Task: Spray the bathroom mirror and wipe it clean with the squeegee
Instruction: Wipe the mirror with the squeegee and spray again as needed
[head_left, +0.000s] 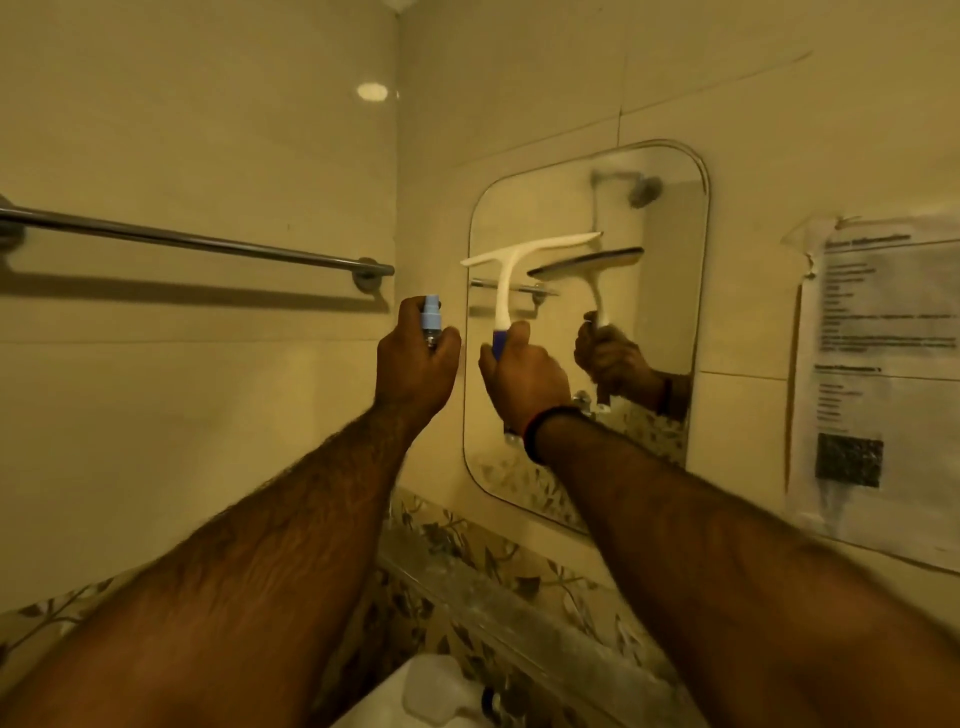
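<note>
White porcelain, likely a basin (415, 691), shows at the bottom edge, and above it runs a band of floral tile (519, 566). Two bare forearms reach up from there. The left hand (415, 364) is curled round a small spray bottle (431, 317), whose pale blue nozzle sticks up above the fist, just left of the mirror's edge and in front of the cream wall tile. The right hand (524, 379), with a dark band at the wrist, grips the blue end of the squeegee (519, 260) handle; the white handle rises to a white crossbar blade, tilted up toward the right, lying over the upper left part of the mirror (670, 332). Whether the blade touches the glass cannot be told. The rounded-corner mirror reflects the squeegee, the hand and a shower head. A metal towel rail (197, 241) is fixed to the left wall, ending near the corner. A printed paper notice (878, 374) is stuck to the wall right of the mirror
</note>
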